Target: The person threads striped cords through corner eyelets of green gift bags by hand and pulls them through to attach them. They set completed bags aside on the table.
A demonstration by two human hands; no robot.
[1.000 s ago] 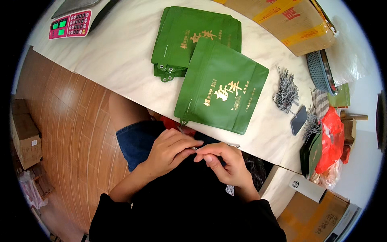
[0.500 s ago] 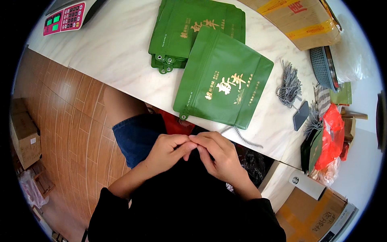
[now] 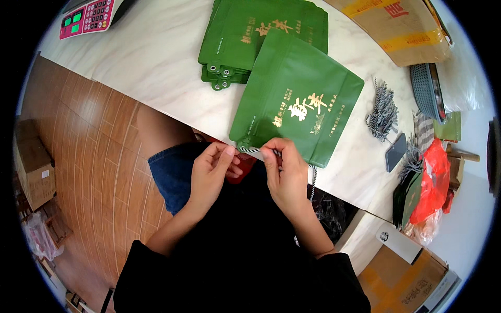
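Item: green flat pouch (image 3: 295, 99), lying on the white table (image 3: 151, 57) with its lower edge over the near rim, so that both hands can reach that edge from the lap.

Left hand (image 3: 211, 172): thumb and forefinger pinched on one end of a short black-and-white twisted cord (image 3: 250, 149), other fingers curled.

Right hand (image 3: 284, 175): fingers pressed together on the other end of the cord, right at the pouch's bottom edge; the cord is pulled taut between the two pinches (probably to keep it straight for fine work at the corner).

Nearby: a stack of like green pouches (image 3: 235, 36) with metal eyelets, set aside further back; a bundle of cords (image 3: 383, 109) within the right hand's reach.

Not determinable: whether the cord passes through an eyelet, as the fingers cover that spot. A red thing (image 3: 242, 167) below the hands is mostly hidden. The calculator (image 3: 86, 18) and cardboard box (image 3: 396, 26) are cut off by the rim.
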